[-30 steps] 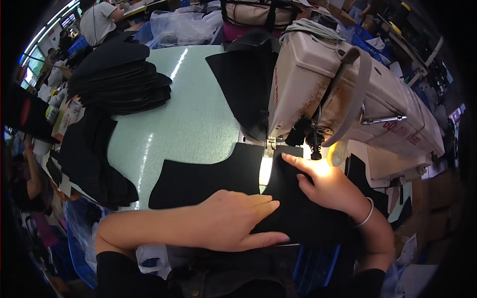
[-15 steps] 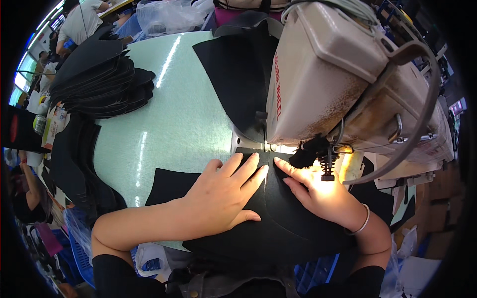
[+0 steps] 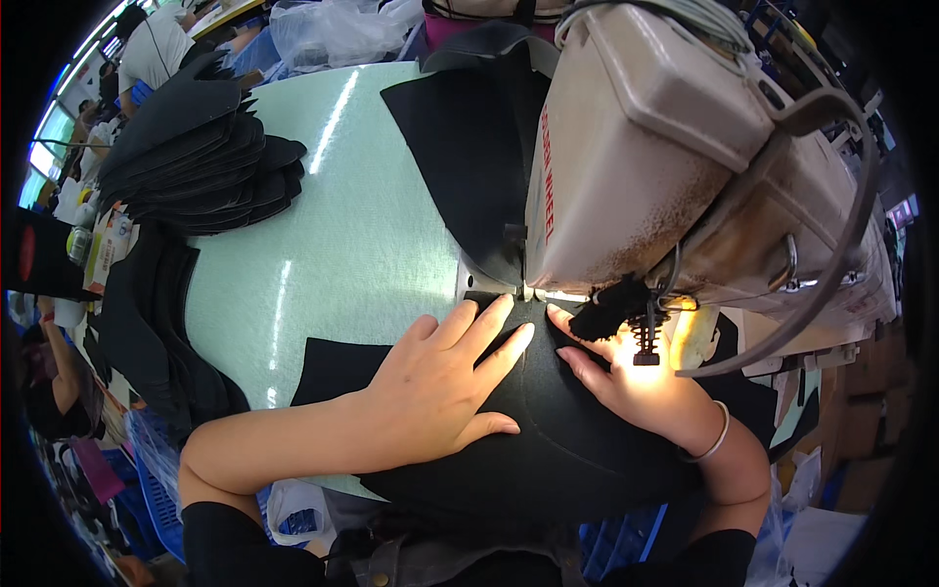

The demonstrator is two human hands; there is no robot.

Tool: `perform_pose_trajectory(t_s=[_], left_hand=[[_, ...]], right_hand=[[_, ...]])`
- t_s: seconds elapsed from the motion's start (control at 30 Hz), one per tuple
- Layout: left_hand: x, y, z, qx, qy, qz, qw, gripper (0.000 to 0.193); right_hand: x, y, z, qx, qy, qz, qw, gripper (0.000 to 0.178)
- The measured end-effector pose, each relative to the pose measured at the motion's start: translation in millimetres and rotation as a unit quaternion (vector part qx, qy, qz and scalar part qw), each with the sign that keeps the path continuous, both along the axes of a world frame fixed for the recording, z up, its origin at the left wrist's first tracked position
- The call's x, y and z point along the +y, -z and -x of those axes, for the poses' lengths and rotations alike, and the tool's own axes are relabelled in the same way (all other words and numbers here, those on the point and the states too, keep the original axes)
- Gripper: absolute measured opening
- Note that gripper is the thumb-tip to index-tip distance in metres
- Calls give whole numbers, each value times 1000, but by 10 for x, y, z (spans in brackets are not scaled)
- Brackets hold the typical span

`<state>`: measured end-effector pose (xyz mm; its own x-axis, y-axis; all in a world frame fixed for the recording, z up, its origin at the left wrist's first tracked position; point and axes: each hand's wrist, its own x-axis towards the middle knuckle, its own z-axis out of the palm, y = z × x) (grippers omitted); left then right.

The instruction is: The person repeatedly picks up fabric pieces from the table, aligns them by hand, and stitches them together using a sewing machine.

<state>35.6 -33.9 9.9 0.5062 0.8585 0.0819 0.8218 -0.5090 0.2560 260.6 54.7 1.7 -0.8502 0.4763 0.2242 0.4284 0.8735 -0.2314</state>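
Note:
A beige sewing machine (image 3: 646, 147) stands over the pale green table (image 3: 362, 225), its lamp lighting the stitching spot. Black sheet material (image 3: 548, 421) with a seam line lies under both hands and runs up to the machine's foot. My left hand (image 3: 440, 382) rests flat on it, fingers spread toward the foot. On the other side of the seam, my right hand (image 3: 626, 372) presses the material with fingers stretched out; the machine's black parts and glare hide some of it. Another black piece (image 3: 469, 147) extends beyond the foot at the far side.
Stacks of black cut pieces (image 3: 196, 166) sit at the table's left, with more curved pieces (image 3: 156, 313) nearer me. Clear plastic bags (image 3: 337, 34) lie beyond the far edge. A blue crate (image 3: 621, 538) is below the near edge. Another person (image 3: 156, 44) is at the far left.
Both hands keep nearly the same pose on the black material. The material and my left fingers have shifted very slightly, and the view has moved a little.

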Motion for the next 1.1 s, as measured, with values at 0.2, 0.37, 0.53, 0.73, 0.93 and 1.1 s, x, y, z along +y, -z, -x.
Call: perform_pose_trajectory(t_s=[0.2,0.37,0.53,0.73,0.93,1.1], left_hand=[[59,59,6,-22,-10,-18,1000,67],[99,40,0,-6,-6,-11,1000,76],[114,56,26,-2,-3,-13,1000,76],[142,88,24,-19,-3,-25,1000,75],[182,30,164,-31,32,17,999,60],[215,-4,215,-34,47,22,998,49]], right_hand=[[162,129,-63,-18,-17,88,996,38],[201,202,-93,10,-15,92,996,29],[150,65,-75,-185,-11,-93,978,36],[238,284,-155,-299,-3,-138,944,41],[138,-15,-119,-35,69,114,990,23],[-190,-200,63,-83,8,17,996,58]])
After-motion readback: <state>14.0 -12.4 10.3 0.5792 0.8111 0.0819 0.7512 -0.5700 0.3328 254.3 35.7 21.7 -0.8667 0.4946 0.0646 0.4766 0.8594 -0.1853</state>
